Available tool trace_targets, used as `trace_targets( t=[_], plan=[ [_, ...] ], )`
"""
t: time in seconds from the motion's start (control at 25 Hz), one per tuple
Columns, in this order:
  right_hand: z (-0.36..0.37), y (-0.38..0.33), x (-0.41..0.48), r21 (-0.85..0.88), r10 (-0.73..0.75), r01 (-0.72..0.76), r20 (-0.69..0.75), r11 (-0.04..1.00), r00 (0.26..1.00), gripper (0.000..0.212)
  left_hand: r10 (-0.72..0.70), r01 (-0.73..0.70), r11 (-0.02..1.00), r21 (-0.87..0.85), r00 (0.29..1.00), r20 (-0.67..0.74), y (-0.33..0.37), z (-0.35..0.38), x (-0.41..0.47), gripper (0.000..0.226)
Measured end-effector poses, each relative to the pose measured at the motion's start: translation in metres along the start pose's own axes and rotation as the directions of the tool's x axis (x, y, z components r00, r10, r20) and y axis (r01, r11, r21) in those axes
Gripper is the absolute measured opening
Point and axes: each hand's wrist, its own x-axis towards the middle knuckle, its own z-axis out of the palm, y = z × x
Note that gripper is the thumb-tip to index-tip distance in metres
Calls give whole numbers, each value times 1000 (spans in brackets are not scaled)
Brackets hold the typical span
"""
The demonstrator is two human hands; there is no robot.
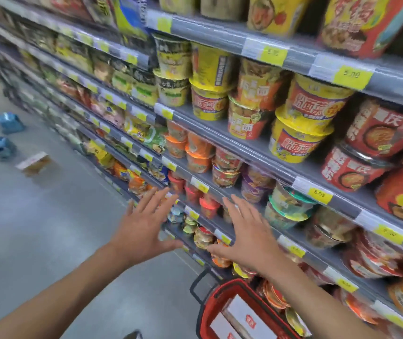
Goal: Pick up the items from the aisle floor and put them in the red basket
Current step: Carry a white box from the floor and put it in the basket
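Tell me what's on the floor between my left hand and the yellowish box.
Nothing: the head view shows only bare grey floor between the left hand and the yellowish box.

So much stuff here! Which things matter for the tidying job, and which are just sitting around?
Job: far blue pack, near blue pack and tan box on the floor; red basket; left hand and right hand, both empty.
Just there: noodle cups, price tags, shelves.
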Motion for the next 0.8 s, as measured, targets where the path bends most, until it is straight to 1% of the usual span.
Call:
trace_targets(
  t=[0.12, 0.24, 0.36, 0.6, 0.72, 0.8],
  plan=[
    [12, -44, 33, 12, -110, 110, 6, 994, 994, 123, -180, 179, 983, -32, 983, -34, -51, -10, -40, 113],
    [31, -106, 70, 3, -236, 236, 51, 972, 971, 126, -370, 370, 929, -15, 928, -49, -107, -17, -90, 113],
    [53, -175, 100, 19, -341, 340, 68, 940, 938, 126, -487, 487, 873, -16, 872, -47, -160, -23, -137, 111],
    [100, -321, 149, 5, -463, 464, 78, 886, 883, 125, -651, 650, 759, -43, 755, -79, -269, -44, -219, 112],
    [121, -391, 164, 25, -492, 492, 94, 870, 865, 125, -702, 699, 712, -67, 708, -78, -321, -53, -257, 111],
    [131, -423, 172, 37, -502, 501, 113, 865, 858, 124, -720, 717, 694, -65, 690, -75, -347, -57, -272, 111]
  ],
)
